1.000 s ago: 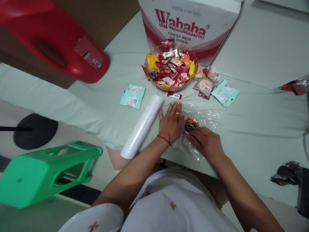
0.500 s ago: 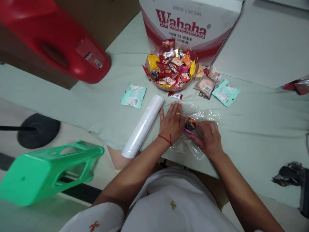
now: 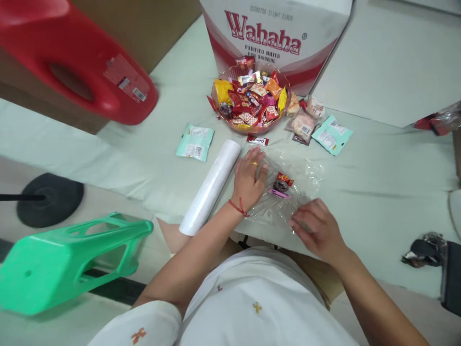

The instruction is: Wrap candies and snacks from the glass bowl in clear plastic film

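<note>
A sheet of clear plastic wrap (image 3: 306, 175) lies spread on the table, with a red-wrapped candy (image 3: 286, 179), a dark round candy (image 3: 280, 186) and a thin pink-purple packet (image 3: 279, 193) grouped on it. My left hand (image 3: 251, 179) rests flat on the sheet's left side, fingers stretched out. At the near right edge, my right hand (image 3: 319, 230) pinches the plastic wrap between thumb and fingers. Left of my left hand is a long white roll (image 3: 211, 190). Beyond the sheet lies a small red-and-white candy (image 3: 258, 140).
A scalloped bowl (image 3: 248, 129) heaped with candies stands before a Wahaha carton (image 3: 270, 36). Mint-green packets (image 3: 195, 142) and wrapped snacks (image 3: 301, 126) lie nearby. A red jug (image 3: 118, 81) stands at left, a green stool (image 3: 46, 269) below, keys (image 3: 425, 251) at right.
My right hand has moved from the candies toward me and right, to the near edge of the plastic wrap, uncovering the candies. My left hand stays on the sheet.
</note>
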Demonstrator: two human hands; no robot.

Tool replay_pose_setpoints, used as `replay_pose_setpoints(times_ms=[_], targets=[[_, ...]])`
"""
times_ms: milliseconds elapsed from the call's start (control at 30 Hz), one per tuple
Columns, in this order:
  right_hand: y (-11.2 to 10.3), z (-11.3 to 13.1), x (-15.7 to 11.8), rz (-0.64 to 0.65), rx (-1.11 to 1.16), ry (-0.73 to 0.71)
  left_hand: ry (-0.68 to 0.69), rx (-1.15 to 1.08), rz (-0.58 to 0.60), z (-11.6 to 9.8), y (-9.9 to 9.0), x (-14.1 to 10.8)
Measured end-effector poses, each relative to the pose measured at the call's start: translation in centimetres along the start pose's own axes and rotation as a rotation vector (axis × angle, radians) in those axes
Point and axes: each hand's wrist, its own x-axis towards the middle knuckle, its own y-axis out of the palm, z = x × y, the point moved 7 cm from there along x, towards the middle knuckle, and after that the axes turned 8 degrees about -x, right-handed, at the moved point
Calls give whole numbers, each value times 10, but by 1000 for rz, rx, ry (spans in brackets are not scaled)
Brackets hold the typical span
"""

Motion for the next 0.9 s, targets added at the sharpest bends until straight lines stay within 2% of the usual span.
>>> replay_pose_setpoints(times_ms=[100,233,333,367,400,500,567,667,733,900], targets=[[13,3,-26,153,-49,-24,33,-58,-7,0,-7,5],[19,-6,-42,108,-68,32,23,-20,-51,-5,-27,3],[15,-8,-43,55,-37,36,148,34,-112,-23,-48,-17],[13,-8,-42,45,-27,37,224,32,-77,-30,-50,-28],[10,-7,-42,39,-20,39,315,16,16,-36,-49,-41],[6,-8,-44,60,-35,55,547,-7,372,-42,-35,-87],[7,-11,-47,101,-68,67,533,76,489,-28,-30,-107],[8,-13,-53,116,-84,74,447,115,513,-7,-33,-117],[5,-14,-56,82,-66,85,426,95,503,0,-36,-118],[-6,-11,-58,16,8,141,433,29,473,-8,-42,-121]])
